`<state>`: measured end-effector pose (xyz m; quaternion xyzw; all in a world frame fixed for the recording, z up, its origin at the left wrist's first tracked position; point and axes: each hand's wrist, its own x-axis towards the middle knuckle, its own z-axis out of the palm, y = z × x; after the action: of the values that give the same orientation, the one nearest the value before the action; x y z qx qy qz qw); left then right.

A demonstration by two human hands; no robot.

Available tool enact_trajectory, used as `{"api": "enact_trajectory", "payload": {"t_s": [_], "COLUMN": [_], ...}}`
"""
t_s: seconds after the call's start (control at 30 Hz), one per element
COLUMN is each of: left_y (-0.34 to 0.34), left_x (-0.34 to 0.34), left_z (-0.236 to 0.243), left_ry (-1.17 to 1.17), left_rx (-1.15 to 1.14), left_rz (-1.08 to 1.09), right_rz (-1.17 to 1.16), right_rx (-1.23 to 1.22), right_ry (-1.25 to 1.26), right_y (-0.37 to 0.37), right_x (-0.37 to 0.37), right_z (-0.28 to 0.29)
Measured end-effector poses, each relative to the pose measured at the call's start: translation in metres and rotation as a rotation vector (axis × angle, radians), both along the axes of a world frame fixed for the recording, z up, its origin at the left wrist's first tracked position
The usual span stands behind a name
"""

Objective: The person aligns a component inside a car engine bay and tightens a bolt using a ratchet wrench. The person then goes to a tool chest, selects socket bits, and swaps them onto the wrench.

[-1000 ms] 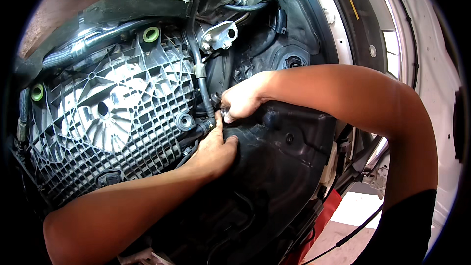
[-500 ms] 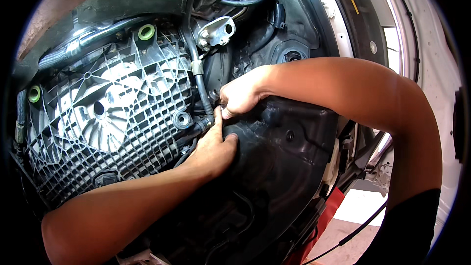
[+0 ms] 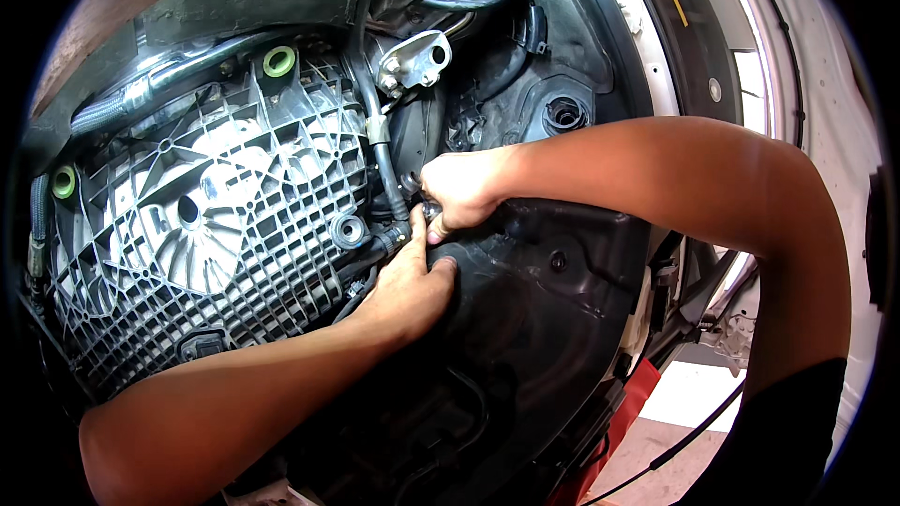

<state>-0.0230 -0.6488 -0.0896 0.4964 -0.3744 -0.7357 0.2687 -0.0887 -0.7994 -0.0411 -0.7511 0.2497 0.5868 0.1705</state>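
Both my hands meet in a gap beside the engine. My right hand [image 3: 461, 192] is closed, knuckles up, around a small shiny part mostly hidden by its fingers. Just below it is my left hand [image 3: 405, 292], index finger stretched up to the same spot and thumb spread to the right; its other fingers are out of sight. A thin black hose [image 3: 386, 173] runs down to the left of my fingertips. Close to the left index finger, a thicker ribbed hose end [image 3: 392, 238] joins the engine side.
On the left lies a gridded plastic engine cover [image 3: 202, 234] with green grommets [image 3: 278, 61]. A metal bracket [image 3: 412, 64] sits above my hands. Under my right forearm, black plastic trim [image 3: 553, 286] spreads rightward; a round opening [image 3: 565, 114] lies above that forearm. Red cloth [image 3: 621, 422] hangs lower right.
My right hand has turned slightly, its thumb now lower. The right forearm has dropped a little, uncovering more of the round opening. My left hand stays nearly in place.
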Motion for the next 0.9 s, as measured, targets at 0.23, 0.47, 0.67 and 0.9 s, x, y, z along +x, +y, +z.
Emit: {"api": "enact_trajectory", "payload": {"t_s": [0.23, 0.47, 0.67, 0.9], "left_y": [-0.004, 0.007, 0.002, 0.000], "left_x": [-0.007, 0.007, 0.000, -0.018], "left_z": [-0.003, 0.001, 0.003, -0.008], "left_ry": [-0.025, -0.037, 0.019, -0.121], "left_rx": [-0.049, -0.046, -0.031, -0.184], "left_rz": [0.006, 0.032, 0.025, 0.057], "right_rz": [-0.343, -0.118, -0.174, -0.272], "right_rx": [0.089, -0.027, -0.034, 0.026], "right_ry": [0.040, -0.075, -0.001, -0.030], "right_y": [-0.012, 0.006, 0.000, -0.007], "right_x": [-0.012, 0.008, 0.002, -0.011], "right_z": [-0.002, 0.000, 0.004, 0.002]}}
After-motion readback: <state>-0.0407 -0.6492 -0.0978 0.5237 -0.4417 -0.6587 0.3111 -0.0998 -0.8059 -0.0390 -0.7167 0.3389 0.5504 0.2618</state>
